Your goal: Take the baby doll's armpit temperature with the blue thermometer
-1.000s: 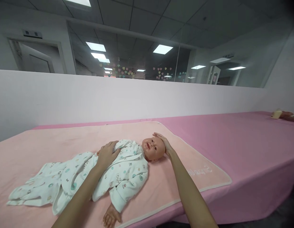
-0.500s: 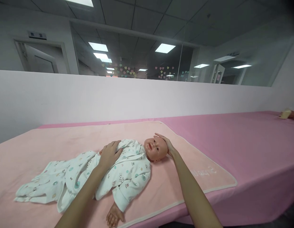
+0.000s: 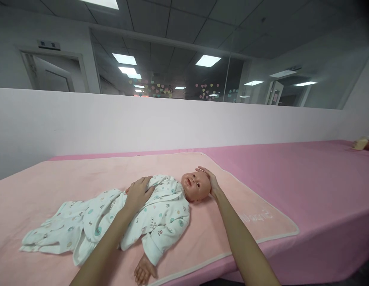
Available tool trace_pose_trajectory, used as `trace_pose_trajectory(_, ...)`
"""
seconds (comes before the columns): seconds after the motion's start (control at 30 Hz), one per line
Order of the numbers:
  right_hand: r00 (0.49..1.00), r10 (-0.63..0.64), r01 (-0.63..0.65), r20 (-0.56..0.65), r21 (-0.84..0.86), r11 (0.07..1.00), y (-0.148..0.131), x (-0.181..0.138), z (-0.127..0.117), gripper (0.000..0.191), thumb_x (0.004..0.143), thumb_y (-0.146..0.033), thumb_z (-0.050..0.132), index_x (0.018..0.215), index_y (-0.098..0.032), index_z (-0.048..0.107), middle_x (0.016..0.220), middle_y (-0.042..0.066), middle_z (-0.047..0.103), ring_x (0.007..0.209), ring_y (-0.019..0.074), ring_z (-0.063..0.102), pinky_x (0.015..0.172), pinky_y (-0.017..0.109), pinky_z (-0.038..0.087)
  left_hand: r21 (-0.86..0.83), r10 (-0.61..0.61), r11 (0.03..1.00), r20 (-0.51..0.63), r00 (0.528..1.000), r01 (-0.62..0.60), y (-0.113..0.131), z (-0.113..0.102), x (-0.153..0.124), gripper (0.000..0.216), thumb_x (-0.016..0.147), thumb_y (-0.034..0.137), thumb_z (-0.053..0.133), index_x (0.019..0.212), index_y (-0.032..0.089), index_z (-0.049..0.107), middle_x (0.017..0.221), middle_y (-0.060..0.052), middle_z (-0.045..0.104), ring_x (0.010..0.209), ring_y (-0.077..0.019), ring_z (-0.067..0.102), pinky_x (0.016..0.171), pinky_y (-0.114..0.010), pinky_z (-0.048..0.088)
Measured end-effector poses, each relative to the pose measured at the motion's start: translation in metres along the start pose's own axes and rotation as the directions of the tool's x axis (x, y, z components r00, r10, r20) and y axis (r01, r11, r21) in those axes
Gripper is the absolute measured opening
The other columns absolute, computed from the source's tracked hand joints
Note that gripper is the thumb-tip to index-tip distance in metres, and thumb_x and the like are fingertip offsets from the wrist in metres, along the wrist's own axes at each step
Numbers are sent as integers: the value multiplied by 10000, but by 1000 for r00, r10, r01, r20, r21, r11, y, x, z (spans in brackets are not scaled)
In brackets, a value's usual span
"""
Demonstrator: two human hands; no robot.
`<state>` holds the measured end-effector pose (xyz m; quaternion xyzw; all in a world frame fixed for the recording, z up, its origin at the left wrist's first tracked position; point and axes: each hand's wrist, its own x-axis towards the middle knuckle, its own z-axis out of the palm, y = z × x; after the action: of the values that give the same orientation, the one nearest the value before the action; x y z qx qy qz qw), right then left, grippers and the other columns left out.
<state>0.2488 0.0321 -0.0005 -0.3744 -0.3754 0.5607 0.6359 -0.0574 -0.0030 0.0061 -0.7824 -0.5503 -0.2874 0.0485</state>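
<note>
The doll (image 3: 162, 210) lies on its back on a peach blanket (image 3: 83, 174), with the pink bench (image 3: 291, 178) under both. The left hand (image 3: 139, 194) rests on the doll's tummy, its grip loose and spread. The right hand (image 3: 211, 178) cups the doll's head, not squeezing.

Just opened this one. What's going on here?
A person has both bare hands on a baby doll in a white patterned outfit. The left hand rests on the doll's torso, and the right hand is cupped against the top of its head. The doll lies on its back on a peach blanket, head toward the right of the picture. The blanket is spread over a pink cover.
</note>
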Motion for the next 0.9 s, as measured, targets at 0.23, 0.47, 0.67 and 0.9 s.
trace_pose_trajectory(0.23, 985, -170, 169, 14, 26, 985, -6, 2, -3, 288, 723, -412, 519, 885, -198, 625, 1012, 38, 639, 1010, 201, 556, 909, 321, 411, -14, 0, 1000, 1, 1000, 0, 0, -1, -1, 376, 826, 346, 364, 1163, 213, 463, 1154, -57, 546, 1048, -216, 491, 895, -346, 341)
trace_pose_trajectory(0.47, 991, 63, -58, 118, -47, 997, 1, -8, 10, 272, 696, -398, 560, 833, -172, 623, 833, 47, 670, 816, 219, 621, 787, 354, 479, -39, -19, 999, 17, 1000, 20, -1, 0, 0, 378, 828, 341, 363, 1174, 221, 456, 1165, -59, 538, 1049, -219, 482, 907, -354, 326)
trace_pose_trajectory(0.67, 999, -41, 41, 23, -28, 999, 3, -2, 5, 316, 664, -324, 612, 955, -204, 609, 1037, 30, 629, 942, 202, 586, 842, 321, 462, -42, -15, 999, 7, 1000, 15, -1, 0, 0, 368, 828, 341, 370, 1165, 221, 458, 1163, -53, 539, 1050, -218, 480, 909, -352, 320)
trace_pose_trajectory(0.9, 997, 30, -31, 70, 11, 999, 5, -1, 2, 301, 681, -356, 593, 939, -202, 608, 959, 34, 650, 907, 204, 602, 850, 344, 454, -26, 0, 1000, -9, 1000, -1, -2, 2, 0, 365, 831, 354, 365, 1156, 217, 458, 1151, -52, 545, 1042, -216, 491, 892, -350, 331)
